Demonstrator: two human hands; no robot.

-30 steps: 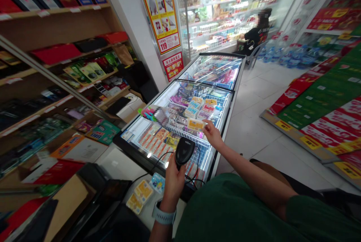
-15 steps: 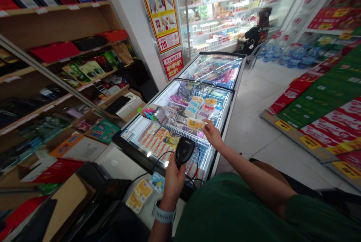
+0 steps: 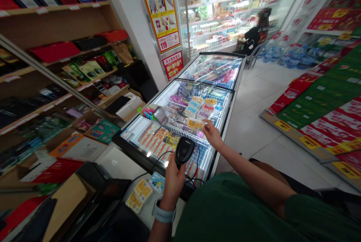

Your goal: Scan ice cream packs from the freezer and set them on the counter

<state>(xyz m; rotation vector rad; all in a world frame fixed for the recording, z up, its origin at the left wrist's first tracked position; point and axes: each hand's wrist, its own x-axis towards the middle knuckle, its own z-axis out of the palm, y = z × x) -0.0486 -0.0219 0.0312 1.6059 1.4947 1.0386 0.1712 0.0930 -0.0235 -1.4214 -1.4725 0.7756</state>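
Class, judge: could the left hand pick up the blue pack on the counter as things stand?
Probably not: the left hand grips the black scanner, so it isn't free, though the blue pack lies close by, apparently uncovered.

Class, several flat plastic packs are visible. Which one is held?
The yellow-labelled pack in the right hand, over the freezer. The packs grouped just beyond it and those on the white counter are in neither hand.
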